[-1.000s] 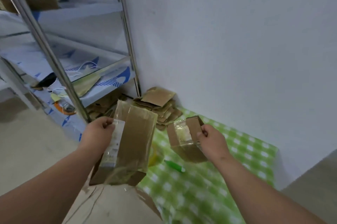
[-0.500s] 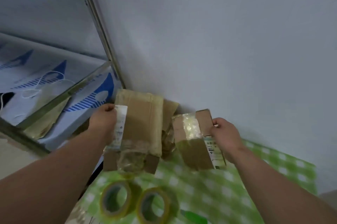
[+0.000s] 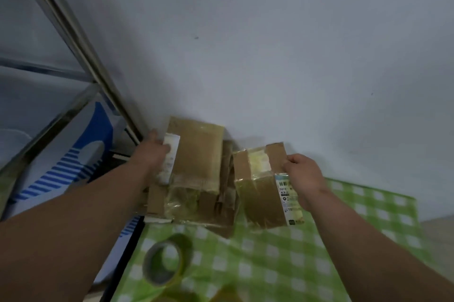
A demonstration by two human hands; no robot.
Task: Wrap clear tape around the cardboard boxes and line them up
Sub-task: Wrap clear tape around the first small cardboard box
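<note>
My left hand (image 3: 153,154) grips the left side of a larger taped cardboard box (image 3: 196,169) with a white label, held against the foot of the wall. My right hand (image 3: 303,174) grips the right edge of a smaller taped cardboard box (image 3: 260,188) with a printed label, just to the right of the larger one. Between the two boxes flattened cardboard pieces (image 3: 227,178) show. A roll of clear tape (image 3: 164,262) lies on the green checked cloth (image 3: 294,265) in front of the boxes.
A white wall (image 3: 270,56) rises right behind the boxes. A metal shelf frame (image 3: 81,41) with blue and white sheets stands at the left. The cloth's right edge meets bare floor (image 3: 437,233). A yellowish object (image 3: 221,294) lies at the bottom edge.
Both hands have carried the boxes forward and down toward the wall, over the flattened cardboard. The view has tilted down, and one tape roll now shows in front.
</note>
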